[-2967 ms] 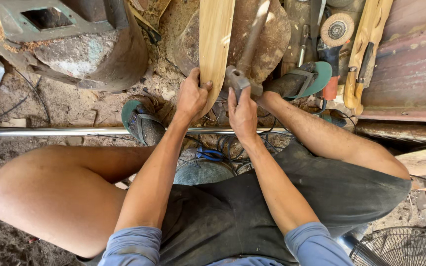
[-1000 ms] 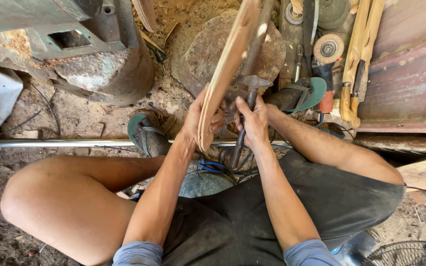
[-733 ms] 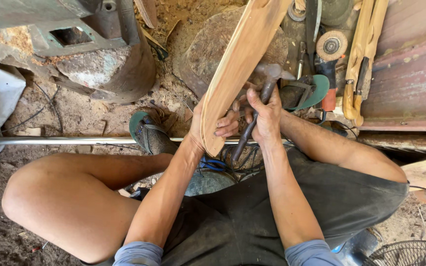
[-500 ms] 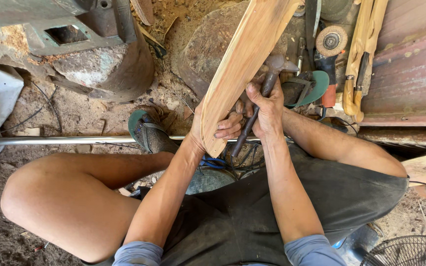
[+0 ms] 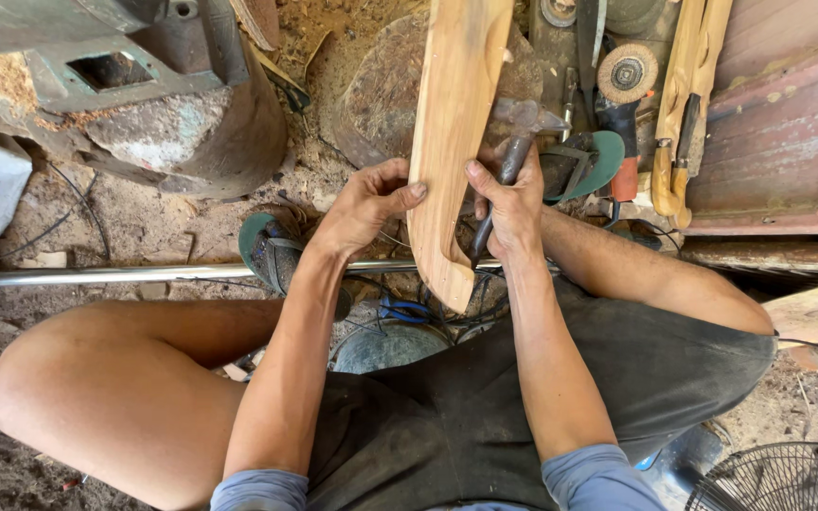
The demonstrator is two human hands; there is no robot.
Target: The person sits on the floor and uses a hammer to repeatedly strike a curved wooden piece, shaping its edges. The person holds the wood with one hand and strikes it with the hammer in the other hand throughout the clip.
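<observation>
You sit on the ground with your knees spread, which leaves room to stand the wooden plank point(image 5: 452, 151) upright between your hands. Your left hand point(image 5: 366, 203) is curled on its left edge, thumb pressed to the face, steadying it. Your right hand point(image 5: 513, 203) is wrapped around a hammer point(image 5: 513, 151) by the handle, and its thumb also rests on the plank's right edge. A metal pipe point(image 5: 106, 275) crosses just behind your wrists. Beyond stand a green sandal point(image 5: 272, 251), a flat stone point(image 5: 376, 104), and a grinder point(image 5: 625, 85) at the far right.
</observation>
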